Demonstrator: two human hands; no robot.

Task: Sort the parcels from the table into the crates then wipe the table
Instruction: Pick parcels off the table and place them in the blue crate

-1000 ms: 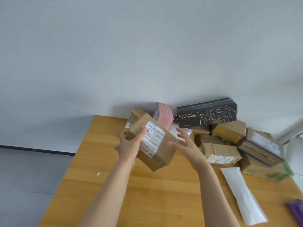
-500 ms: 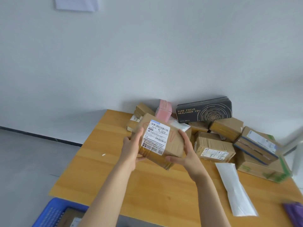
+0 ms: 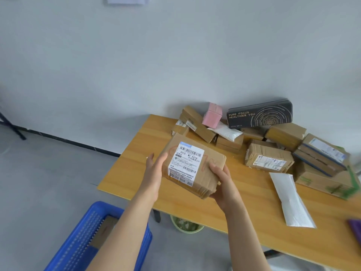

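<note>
At seven o'clock, a blue crate (image 3: 78, 241) sits on grey floor (image 3: 48, 173). My left hand (image 3: 154, 173) and right hand (image 3: 222, 178) grip a labelled cardboard parcel (image 3: 195, 167) over the wooden table (image 3: 244, 208), dead ahead. At two o'clock, more parcels (image 3: 269, 159) heap against the white wall (image 3: 175, 55).

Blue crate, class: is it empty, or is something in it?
Not empty: a brown parcel lies inside the crate. Whether it holds more cannot be told.
</note>
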